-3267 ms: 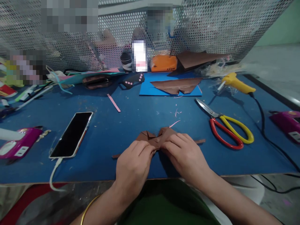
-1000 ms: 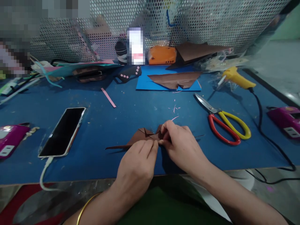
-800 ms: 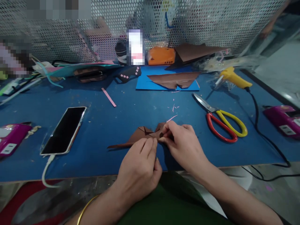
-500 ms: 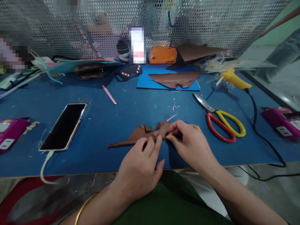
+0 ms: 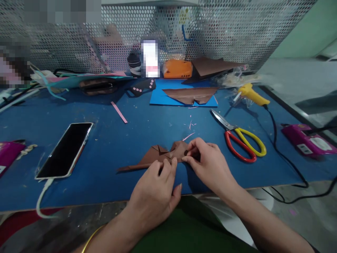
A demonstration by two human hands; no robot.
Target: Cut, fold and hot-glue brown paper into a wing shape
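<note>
A folded brown paper cutout (image 5: 151, 156), shaped somewhat like a wing, lies near the table's front edge. My left hand (image 5: 154, 186) holds its lower edge down against the table, fingers bent and pressed together, thumb apart below. At the cutout's right end my right hand (image 5: 207, 161) pinches the edge between thumb and index finger. The other right fingers are curled, and part of the cutout is hidden behind them. Just beyond it lie thin pink paper scraps (image 5: 189, 136).
Scissors (image 5: 234, 135) and a yellow glue gun (image 5: 254, 95) lie to the right. A charging phone (image 5: 65, 149) is at left, beside a pink strip (image 5: 119, 112). Farther back, another brown piece (image 5: 189, 95) rests on blue card (image 5: 158, 100), before a perforated metal screen (image 5: 118, 35).
The camera view has shifted slightly, so the table's things appear lower and a little to the left. Both hands keep nearly the same grip on the brown paper cutout.
</note>
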